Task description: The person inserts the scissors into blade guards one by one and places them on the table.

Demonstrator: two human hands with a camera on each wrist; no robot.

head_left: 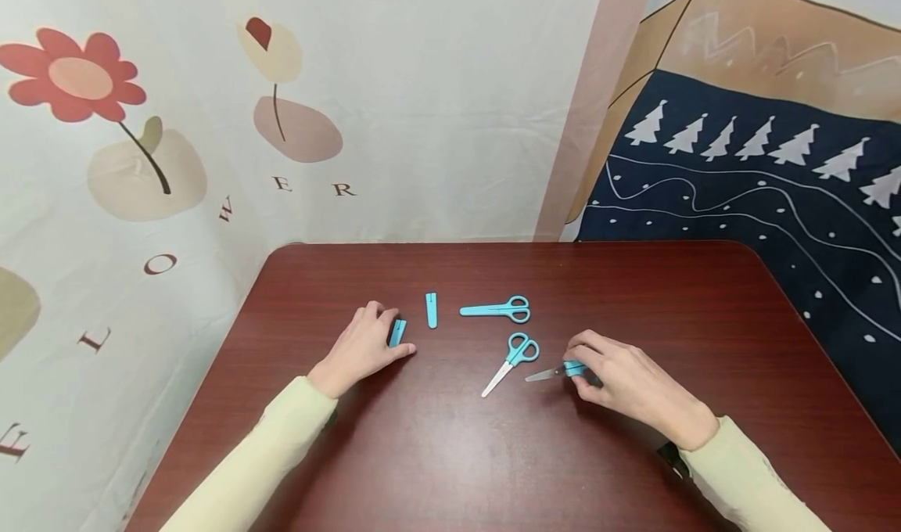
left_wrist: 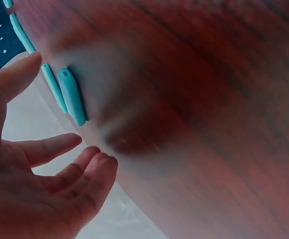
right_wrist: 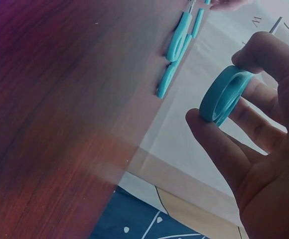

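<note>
Nearest, right hand (head_left: pixel 629 383) pinching the teal handle ring of a pair of scissors (head_left: pixel 556 373), thumb and fingers curled round it, bare blade pointing toward the middle scissors (head_left: pixel 512 362). Risk, as a judgement: exposed blade tip swinging into the left hand or scraping the counter (head_left: pixel 633 297) if the ring twists in so light a pinch; also slipping free, since only the handle edge appears gripped in the right wrist view (right_wrist: pixel 224 94).

Left of the middle scissors, left hand (head_left: pixel 362 346) resting on the counter, fingers relaxed and nearly straight, touching a teal blade cover (head_left: pixel 397 332) without clasping it; a careless nudge could push it away.

Held scissors: small, teal plastic handles, short plain metal blade, uncovered.

Beyond the middle scissors, a second cover (head_left: pixel 432 310) lying alone, and a covered pair of scissors (head_left: pixel 496 309) lying sideways.
</note>
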